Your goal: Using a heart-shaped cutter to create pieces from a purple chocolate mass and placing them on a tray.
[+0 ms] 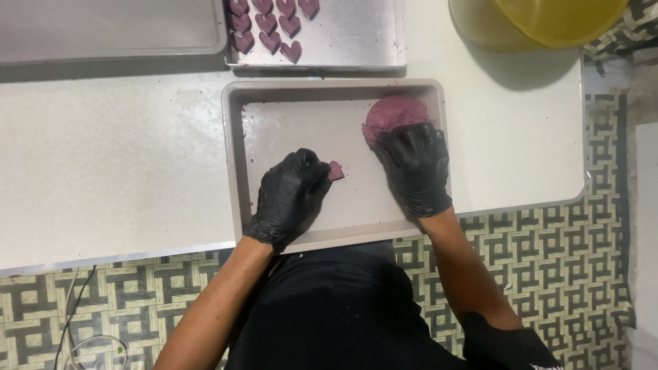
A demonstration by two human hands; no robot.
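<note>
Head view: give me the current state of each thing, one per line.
Left hand: gloved, pinching a small purple piece.
Right hand: gloved, fingers on the dough lump.
Dough lump: unshaped mound in the tray corner.
Beige tray: mostly bare.
Metal tray: holds rows of heart shapes.

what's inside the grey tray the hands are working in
In the grey tray: a purple dough lump under the right hand, and a small heart-shaped piece at the left hand. Both gloves cover part of the dough and tray floor.
</note>
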